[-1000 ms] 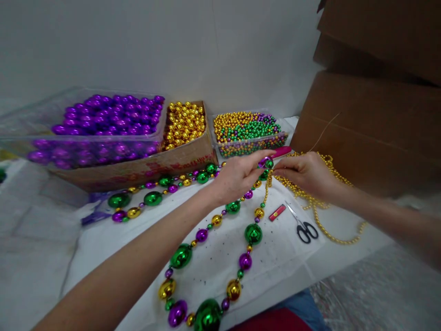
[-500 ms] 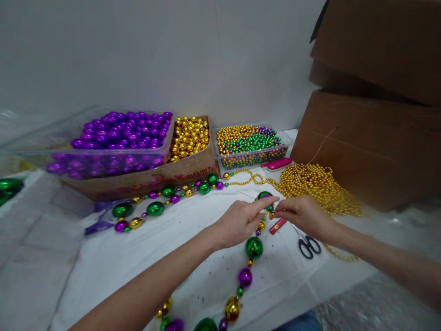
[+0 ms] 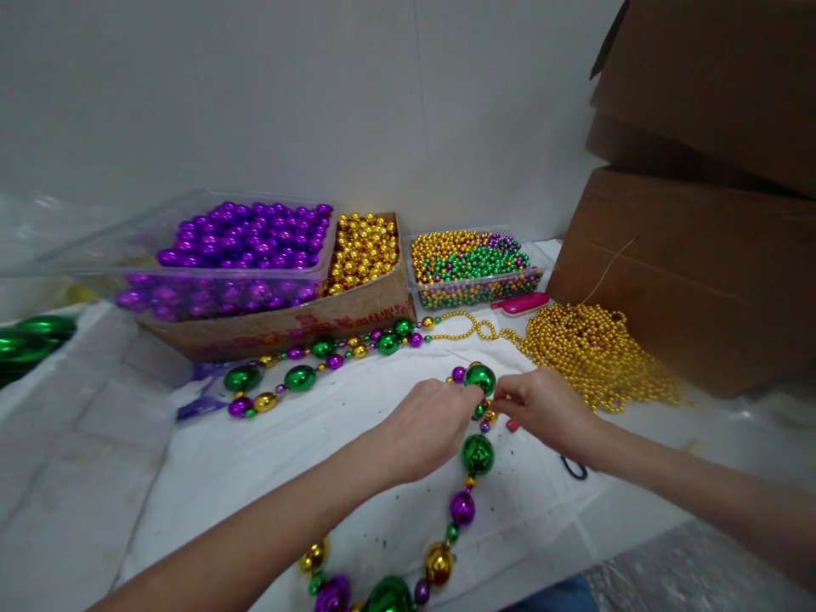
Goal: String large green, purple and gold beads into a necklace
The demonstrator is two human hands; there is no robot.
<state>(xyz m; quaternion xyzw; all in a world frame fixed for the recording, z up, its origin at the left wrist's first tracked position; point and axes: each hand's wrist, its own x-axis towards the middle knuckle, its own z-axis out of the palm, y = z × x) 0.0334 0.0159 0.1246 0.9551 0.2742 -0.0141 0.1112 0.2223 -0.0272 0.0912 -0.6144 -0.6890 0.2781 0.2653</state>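
A bead necklace (image 3: 478,455) of large and small green, purple and gold beads curves down the white cloth (image 3: 357,433) toward me. My left hand (image 3: 430,429) is closed at its upper end, beside a large green bead (image 3: 480,379). Just across from it, my right hand (image 3: 545,410) pinches at the same end, near small gold beads; the exact spot between the fingertips is hidden. Under my right hand a red-handled tool (image 3: 512,425) and a black scissors handle (image 3: 575,468) show only in part.
Behind lie a second bead strand (image 3: 299,377), a tub of purple beads (image 3: 322,255), a cardboard box (image 3: 286,327) holding gold beads and a tub of small mixed beads (image 3: 475,293). Gold bead chain (image 3: 574,340) is heaped before large cartons (image 3: 688,280). A pink-handled tool (image 3: 523,303) lies nearby.
My left hand's extended forefinger has curled in, closing by the large green bead. My right hand has shifted slightly down and left, covering more of the scissors and red tool. The view has shifted slightly.
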